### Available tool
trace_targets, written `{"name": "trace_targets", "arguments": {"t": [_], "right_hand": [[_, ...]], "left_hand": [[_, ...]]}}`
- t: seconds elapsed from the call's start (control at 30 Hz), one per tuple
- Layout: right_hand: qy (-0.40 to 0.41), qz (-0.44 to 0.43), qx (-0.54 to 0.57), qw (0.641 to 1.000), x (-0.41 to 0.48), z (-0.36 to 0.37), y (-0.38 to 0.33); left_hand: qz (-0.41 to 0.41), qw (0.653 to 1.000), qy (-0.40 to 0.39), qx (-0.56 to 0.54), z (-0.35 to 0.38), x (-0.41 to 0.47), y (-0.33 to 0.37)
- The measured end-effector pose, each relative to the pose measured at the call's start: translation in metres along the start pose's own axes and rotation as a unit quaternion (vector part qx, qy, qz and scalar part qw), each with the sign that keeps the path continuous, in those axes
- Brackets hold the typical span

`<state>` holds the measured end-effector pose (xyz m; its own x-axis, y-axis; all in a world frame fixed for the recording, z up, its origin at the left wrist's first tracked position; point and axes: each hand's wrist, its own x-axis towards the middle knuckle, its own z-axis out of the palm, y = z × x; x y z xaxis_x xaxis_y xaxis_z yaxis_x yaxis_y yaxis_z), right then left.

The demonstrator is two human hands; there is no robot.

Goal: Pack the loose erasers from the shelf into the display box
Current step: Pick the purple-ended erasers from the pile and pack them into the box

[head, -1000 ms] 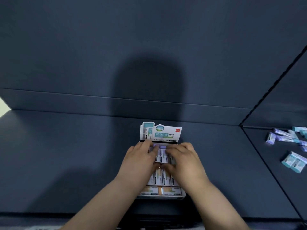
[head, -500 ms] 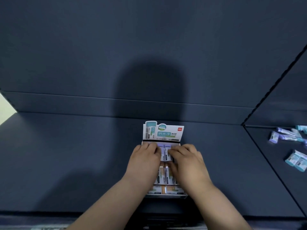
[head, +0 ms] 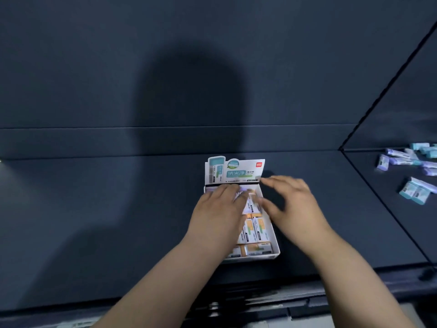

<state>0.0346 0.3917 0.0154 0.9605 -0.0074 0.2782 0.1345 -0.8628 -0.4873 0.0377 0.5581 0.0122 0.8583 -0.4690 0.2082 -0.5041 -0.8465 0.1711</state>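
Note:
A white display box [head: 275, 245] with an upright printed header card stands on the dark shelf at centre. Rows of packed erasers [head: 254, 229] with orange and white sleeves fill it. My left hand [head: 218, 214] lies flat on the erasers at the box's back left, fingers pressing on purple-sleeved ones. To the right of the box, my right hand [head: 293, 204] hovers just outside its right wall, blurred, fingers spread and empty. Loose erasers [head: 415, 192] in teal and purple sleeves lie scattered on the shelf section at far right.
The dark shelf [head: 94, 221] runs wide to the left of the box. A back wall rises behind it. A diagonal seam [head: 387, 209] separates the right shelf section. The shelf's front edge runs along the bottom.
My right hand has lifted off the erasers and moved right, out of the box, with fingers spread. My left hand stays pressed on the back row.

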Motion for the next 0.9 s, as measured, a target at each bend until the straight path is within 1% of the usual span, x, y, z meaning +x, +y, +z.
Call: {"name": "trace_targets", "arguments": {"t": [0.03,0.13,0.27,0.37,0.57,0.77,0.9], "right_hand": [[-0.009,-0.001,-0.010,1.000,-0.002,-0.004,0.001],[-0.042,-0.007,-0.031,0.999,-0.010,-0.014,0.009],[-0.060,-0.025,-0.057,0.996,-0.025,-0.032,0.028],[-0.065,-0.036,-0.057,0.996,-0.034,-0.051,0.050],[-0.067,-0.062,-0.076,0.993,-0.055,-0.112,0.119],[-0.076,-0.040,-0.093,0.992,-0.080,-0.168,0.199],[-0.079,-0.029,-0.102,0.991,-0.087,-0.188,0.232]], "left_hand": [[0.013,1.000,0.010,0.003,-0.002,0.001,0.004],[0.040,0.999,0.003,-0.012,-0.002,0.006,0.016],[0.035,0.999,0.003,0.024,-0.005,0.011,0.045],[0.038,0.999,0.012,0.029,0.000,0.017,0.073],[0.019,0.999,0.031,0.041,0.016,0.030,0.159],[-0.003,0.999,0.035,0.040,0.035,0.047,0.239],[-0.008,0.999,0.017,0.037,0.044,0.058,0.269]]}}
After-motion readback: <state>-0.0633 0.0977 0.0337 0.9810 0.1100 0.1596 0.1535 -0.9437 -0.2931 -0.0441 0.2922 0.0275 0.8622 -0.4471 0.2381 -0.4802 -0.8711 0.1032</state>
